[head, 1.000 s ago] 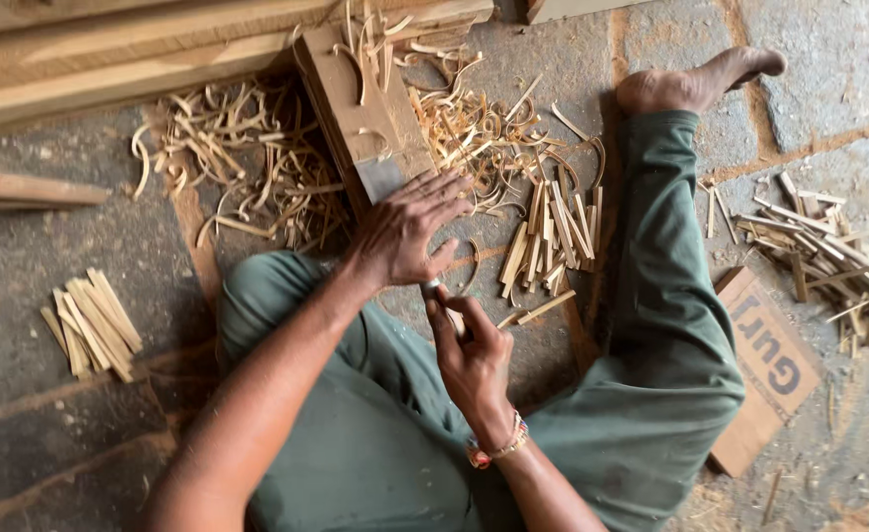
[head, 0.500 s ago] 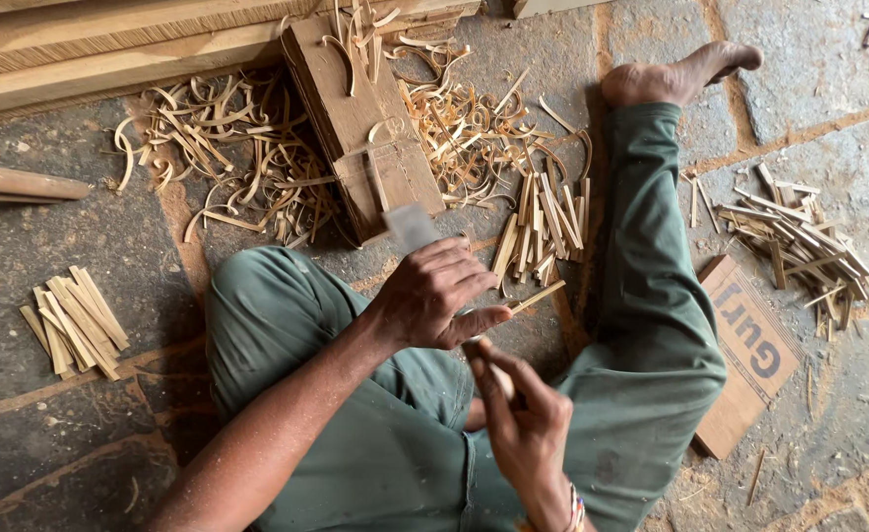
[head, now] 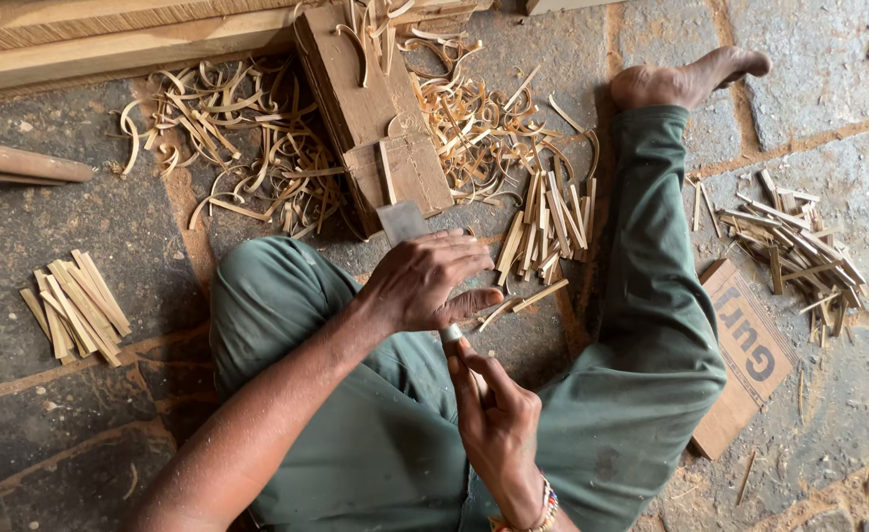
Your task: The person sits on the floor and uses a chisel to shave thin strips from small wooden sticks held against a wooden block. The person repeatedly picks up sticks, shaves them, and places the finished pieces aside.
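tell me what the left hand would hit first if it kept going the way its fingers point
Probably the loose pile of cut wood strips on the floor just past the left hand, whose fingers point right and slightly up in the picture; height is hard to judge.

Even, soft daylight; no glare. Soft shadow under the left hand (head: 424, 281) and beneath the right hand (head: 498, 429), falling on the green trousers (head: 385, 443). Focus sharp around both hands; wood shavings (head: 247, 138) beyond them crisp. Slight wide-angle stretch at frame edges.
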Available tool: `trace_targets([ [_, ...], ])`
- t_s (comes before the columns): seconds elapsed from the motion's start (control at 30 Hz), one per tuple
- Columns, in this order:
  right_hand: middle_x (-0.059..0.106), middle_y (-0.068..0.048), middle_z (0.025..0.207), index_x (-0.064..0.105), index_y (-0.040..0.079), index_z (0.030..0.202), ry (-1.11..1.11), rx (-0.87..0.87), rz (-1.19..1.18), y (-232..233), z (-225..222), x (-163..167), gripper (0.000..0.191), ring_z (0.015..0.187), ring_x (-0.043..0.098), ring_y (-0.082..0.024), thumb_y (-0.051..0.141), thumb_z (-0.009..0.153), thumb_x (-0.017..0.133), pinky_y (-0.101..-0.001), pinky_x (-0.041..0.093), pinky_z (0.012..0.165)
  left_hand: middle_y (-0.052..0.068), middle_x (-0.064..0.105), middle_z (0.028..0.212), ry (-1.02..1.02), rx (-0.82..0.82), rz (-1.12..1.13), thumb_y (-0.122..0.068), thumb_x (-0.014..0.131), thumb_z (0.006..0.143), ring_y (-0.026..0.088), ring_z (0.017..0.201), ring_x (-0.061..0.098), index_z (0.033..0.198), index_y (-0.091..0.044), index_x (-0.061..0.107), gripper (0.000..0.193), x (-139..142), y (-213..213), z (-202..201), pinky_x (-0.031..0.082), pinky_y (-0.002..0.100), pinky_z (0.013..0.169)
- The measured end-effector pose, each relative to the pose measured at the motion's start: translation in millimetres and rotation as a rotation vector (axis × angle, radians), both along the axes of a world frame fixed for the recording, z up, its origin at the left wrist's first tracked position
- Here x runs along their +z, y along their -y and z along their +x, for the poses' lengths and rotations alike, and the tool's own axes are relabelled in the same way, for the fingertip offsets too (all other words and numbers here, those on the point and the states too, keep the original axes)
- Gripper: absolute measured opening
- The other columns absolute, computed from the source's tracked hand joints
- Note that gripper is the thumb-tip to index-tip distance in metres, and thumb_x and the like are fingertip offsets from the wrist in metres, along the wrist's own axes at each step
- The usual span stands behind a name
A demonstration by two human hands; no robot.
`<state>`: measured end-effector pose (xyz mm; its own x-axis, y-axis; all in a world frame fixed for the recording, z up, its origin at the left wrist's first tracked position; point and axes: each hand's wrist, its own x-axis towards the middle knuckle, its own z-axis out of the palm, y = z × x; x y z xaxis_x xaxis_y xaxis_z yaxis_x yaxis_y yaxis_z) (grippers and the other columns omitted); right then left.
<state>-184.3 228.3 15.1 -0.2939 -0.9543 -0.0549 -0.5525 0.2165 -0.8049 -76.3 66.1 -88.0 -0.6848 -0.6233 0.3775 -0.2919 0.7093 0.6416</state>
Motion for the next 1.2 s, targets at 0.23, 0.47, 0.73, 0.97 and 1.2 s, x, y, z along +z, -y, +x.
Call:
trace_targets([
  [0.23, 0.054, -0.005, 0.053, 0.074, 0.001, 0.100, -0.011, 0.010, -0.030, 20, 4, -25, 0.009, 0.043, 0.039, -0.002, 0.008, 0.096, 0.070, -0.0270, 0.028, 0.038, 0.019, 0.057, 0.148, 0.162, -0.035, -0.005, -0.081, 0.017, 0.096, 0.037, 0.139, 0.055, 0.134, -0.004, 0.065, 0.098, -22, 33, -3, 0.041, 0.048, 0.119],
  [0.47, 0.059, -0.006, 0.052, 0.072, 0.004, 0.096, -0.037, 0.029, -0.082, 61, 6, -41, 0.010, 0.042, 0.043, -0.002, 0.013, 0.097, 0.069, -0.0278, 0.030, 0.037, 0.020, 0.037, 0.163, 0.267, 0.001, -0.094, -0.084, 0.009, 0.093, 0.036, 0.152, 0.035, 0.149, -0.006, 0.051, 0.105, -38, 84, -5, 0.028, 0.048, 0.125],
  [0.73, 0.049, -0.006, 0.050, 0.074, 0.006, 0.101, -0.032, 0.003, -0.096, 65, 1, -43, 0.011, 0.043, 0.037, -0.005, 0.017, 0.099, 0.072, -0.0280, 0.027, 0.040, 0.019, 0.052, 0.157, -0.015, 0.146, -0.217, -0.068, 0.024, 0.104, 0.036, 0.148, 0.046, 0.140, -0.004, 0.059, 0.081, -32, 88, -6, 0.035, 0.049, 0.124],
  [0.97, 0.057, 0.006, 0.056, 0.076, 0.009, 0.113, 0.033, -0.101, -0.272, 44, -27, -43, 0.017, 0.050, 0.046, 0.003, 0.018, 0.100, 0.072, -0.0230, 0.032, 0.042, 0.009, 0.073, 0.093, -0.227, 0.980, 0.387, -0.029, 0.064, 0.100, 0.023, 0.082, 0.072, 0.107, -0.006, 0.070, 0.025, 10, 24, 24, 0.060, 0.039, 0.076],
  [1.2, 0.059, 0.001, 0.049, 0.076, 0.009, 0.105, -0.018, -0.112, -0.244, 34, -46, -54, 0.014, 0.040, 0.046, -0.002, 0.020, 0.098, 0.072, -0.0275, 0.027, 0.036, 0.012, 0.070, 0.092, 0.226, 0.998, 0.227, -0.024, 0.071, 0.096, 0.026, 0.083, 0.065, 0.093, -0.008, 0.073, 0.017, 12, 32, 7, 0.049, 0.045, 0.074],
])
